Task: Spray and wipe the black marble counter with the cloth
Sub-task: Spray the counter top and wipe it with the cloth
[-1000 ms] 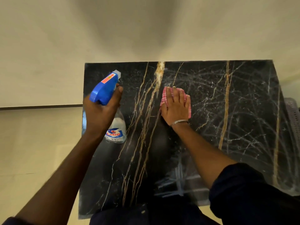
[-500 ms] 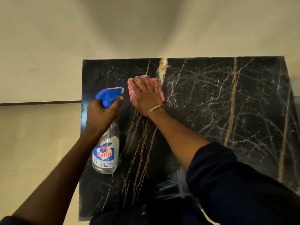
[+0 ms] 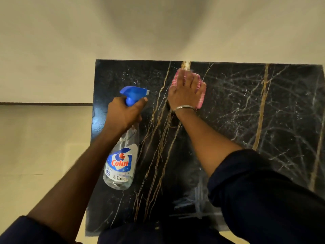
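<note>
Wiping near the far edge of the desk (image 3: 237, 120), black marble with gold and white veins. Right hand (image 3: 186, 92) lies flat, fingers spread, palm pressing the pink cloth (image 3: 201, 97) onto the stone; cloth edges show past the fingertips and along the right side of the hand. A thin bracelet (image 3: 184, 107) sits at the wrist.

Cloth: judged soft, light, limp. It will bunch or slide unless pinned under a flat palm, so broad pressure suits it better than a pinch. The polished stone looks slick, more so where wetted.

Left hand (image 3: 124, 114) is closed around the neck of the spray bottle (image 3: 121, 164), index finger up by the blue trigger head (image 3: 132, 93). Bottle is clear plastic, seemingly low on liquid, so probably light; rigid enough to grip firmly at the neck. It hangs tilted, base toward the person, nozzle pointing over the desk's left part. Whether its base touches the stone: cannot tell.

Right arm reaches well forward, elbow low, dark sleeve (image 3: 263, 191) pushed up. Left forearm angles in from the near left.
</note>
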### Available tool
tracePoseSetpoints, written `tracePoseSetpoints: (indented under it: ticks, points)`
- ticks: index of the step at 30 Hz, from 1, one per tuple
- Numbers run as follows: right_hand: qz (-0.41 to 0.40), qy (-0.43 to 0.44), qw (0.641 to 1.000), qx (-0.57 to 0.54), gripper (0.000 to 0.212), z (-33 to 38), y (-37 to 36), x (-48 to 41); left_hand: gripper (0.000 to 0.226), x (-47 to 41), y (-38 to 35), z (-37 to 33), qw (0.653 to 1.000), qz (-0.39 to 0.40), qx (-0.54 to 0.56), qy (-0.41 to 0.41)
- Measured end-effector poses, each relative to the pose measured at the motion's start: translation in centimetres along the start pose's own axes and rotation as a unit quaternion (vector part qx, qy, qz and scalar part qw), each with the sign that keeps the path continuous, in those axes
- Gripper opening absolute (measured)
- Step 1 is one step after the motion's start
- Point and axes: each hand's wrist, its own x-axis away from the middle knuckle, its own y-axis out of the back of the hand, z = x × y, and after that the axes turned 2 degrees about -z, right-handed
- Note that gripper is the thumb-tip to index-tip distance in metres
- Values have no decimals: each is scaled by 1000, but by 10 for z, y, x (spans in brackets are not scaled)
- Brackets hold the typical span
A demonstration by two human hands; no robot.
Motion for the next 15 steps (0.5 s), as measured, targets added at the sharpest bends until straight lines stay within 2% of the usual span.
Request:
tracePoseSetpoints:
  ticks: [4,7,8,9,12,15]
  points:
    - [27,136,990,39,66,27,5,-11,38,3,0,3,1000,-8,0,18]
    - [29,253,963,91,65,-9,15,-27,39,3,-2,3,1000,-4,7,20]
    - [25,263,959,102,64,-29,17,-36,38,4,-3,3,1000,-5,8,20]
    - [17,239,966,101,63,-52,19,-45,37,4,-3,3,1000,-8,7,19]
    - [-7,84,993,78,63,-107,28,-60,36,7,-2,4,1000,-17,15,14]
    - [-16,-47,998,29,64,-90,24,-57,33,12,4,6,999,-22,26,21]
